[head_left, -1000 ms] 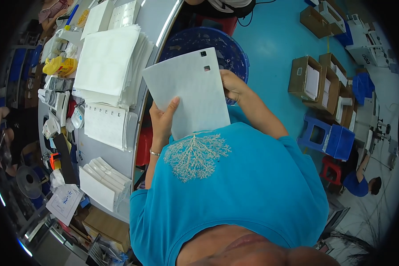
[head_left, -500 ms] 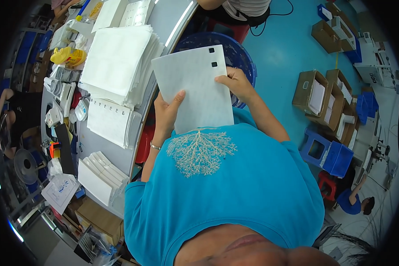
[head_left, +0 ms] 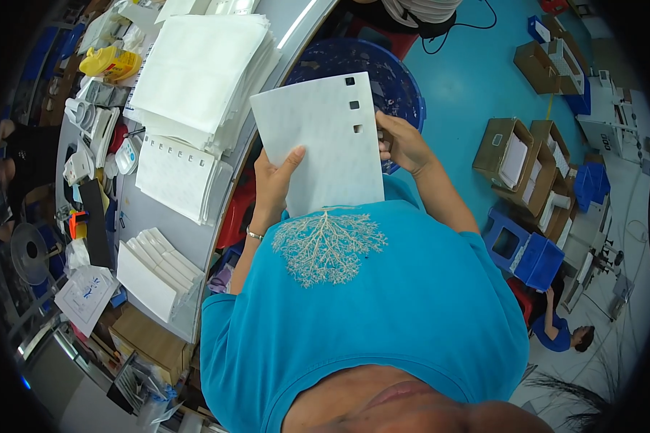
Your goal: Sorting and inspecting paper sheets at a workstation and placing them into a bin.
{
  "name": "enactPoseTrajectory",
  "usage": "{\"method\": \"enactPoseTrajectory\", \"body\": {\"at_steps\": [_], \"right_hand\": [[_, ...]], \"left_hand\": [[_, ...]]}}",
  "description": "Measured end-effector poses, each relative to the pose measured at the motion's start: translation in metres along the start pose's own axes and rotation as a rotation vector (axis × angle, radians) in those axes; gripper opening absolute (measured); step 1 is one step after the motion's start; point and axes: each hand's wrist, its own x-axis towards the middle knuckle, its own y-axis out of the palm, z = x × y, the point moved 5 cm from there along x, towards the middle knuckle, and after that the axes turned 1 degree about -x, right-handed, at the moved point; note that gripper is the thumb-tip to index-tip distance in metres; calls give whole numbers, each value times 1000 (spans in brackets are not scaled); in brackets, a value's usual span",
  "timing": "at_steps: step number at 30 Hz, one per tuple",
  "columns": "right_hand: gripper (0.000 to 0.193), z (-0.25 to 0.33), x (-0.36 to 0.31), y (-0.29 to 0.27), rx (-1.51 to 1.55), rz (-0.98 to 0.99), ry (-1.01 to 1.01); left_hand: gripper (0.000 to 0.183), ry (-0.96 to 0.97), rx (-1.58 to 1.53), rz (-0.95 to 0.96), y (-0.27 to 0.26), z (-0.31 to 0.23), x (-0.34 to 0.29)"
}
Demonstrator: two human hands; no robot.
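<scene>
A white sheet [head_left: 318,155], stiff-looking and near rectangular, is held up in front of my blue shirt. My left hand [head_left: 276,180] is closed on its left edge, the thumb on the face and the other fingers hidden behind. Three small square holes run down the sheet by its upper right edge; the lowest is partly pale, the upper two dark. Close beside the right edge, my right hand [head_left: 406,144] has its fingers curled in. Whether it touches the sheet or pinches a scrap I cannot make out. Beyond the sheet stands a blue round tub [head_left: 404,79] with pale bits inside.
On the grey table [head_left: 184,213] at left lie a tall stack of white sheets [head_left: 195,72], a smaller stack with square holes [head_left: 172,177] and several folded white pieces [head_left: 152,274]. A yellow bottle [head_left: 110,63] lies behind. Cardboard boxes [head_left: 502,155] and a blue stool [head_left: 505,238] stand at right.
My right thumb has left the sheet's face, and the hand has drawn back to the right edge. A third square hole now shows under the first two. My left hand keeps its hold.
</scene>
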Motion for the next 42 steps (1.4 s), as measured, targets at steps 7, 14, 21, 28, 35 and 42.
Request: {"method": "enactPoseTrajectory", "body": {"at_steps": [7,14,21,28,35,42], "right_hand": [[23,-29,12,-12,25,-56,4],[30,-27,-11,-4,-73,-355,43],[26,-11,-16,3,-625,-206,-133],[22,-9,-12,1,-995,-454,-320],[20,-26,-11,-19,-2,-109,30],[17,-30,-5,-21,-41,-163,75]], "left_hand": [[46,-21,-31,29,-7,7,-4],[45,1,18,52,-4,5,5],[42,6,35,54,5,-1,12],[42,59,162,57,16,-13,9],[48,-27,50,40,4,7,18],[45,10,58,34,6,2,15]]}}
